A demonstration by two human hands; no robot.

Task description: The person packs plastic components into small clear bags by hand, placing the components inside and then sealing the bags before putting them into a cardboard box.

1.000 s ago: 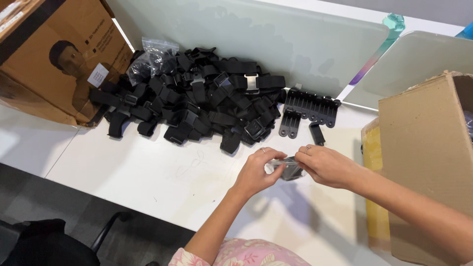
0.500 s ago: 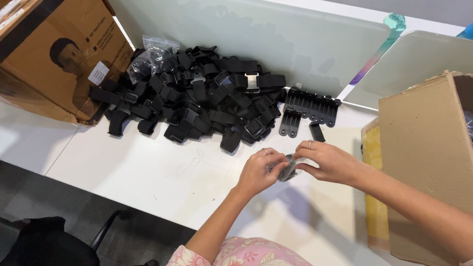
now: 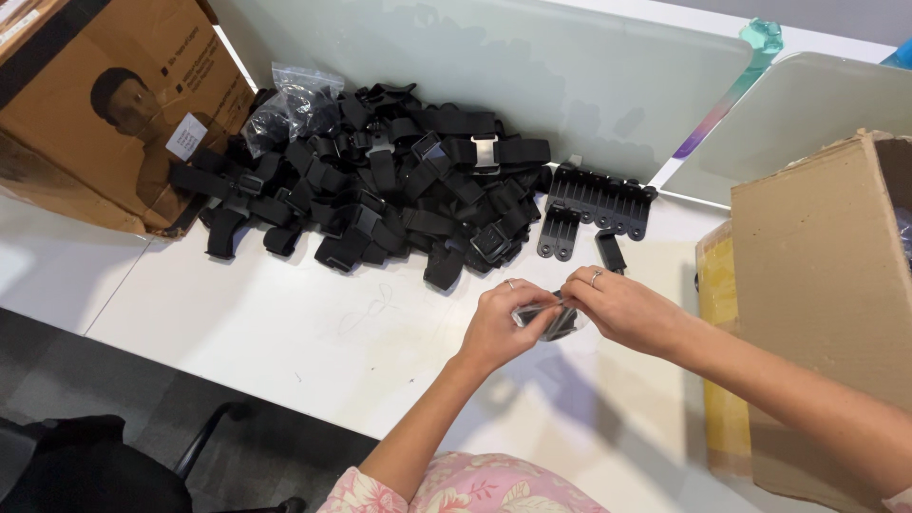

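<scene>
Nearest, at the lower edge of the view, a pink patterned sleeve is cut off, and below the tabletop's near edge a dark chair shows only in part. Above the white tabletop, towards its right side, the left hand and right hand meet, both pinching a small clear bag with something dark inside; fingers cover most of it, so its contents cannot be made out. Just beyond lie flat black plastic clips. Farther left a heap of black straps spreads, tangled. Cardboard boxes stand at the far left corner and right edge, both cropped.
</scene>
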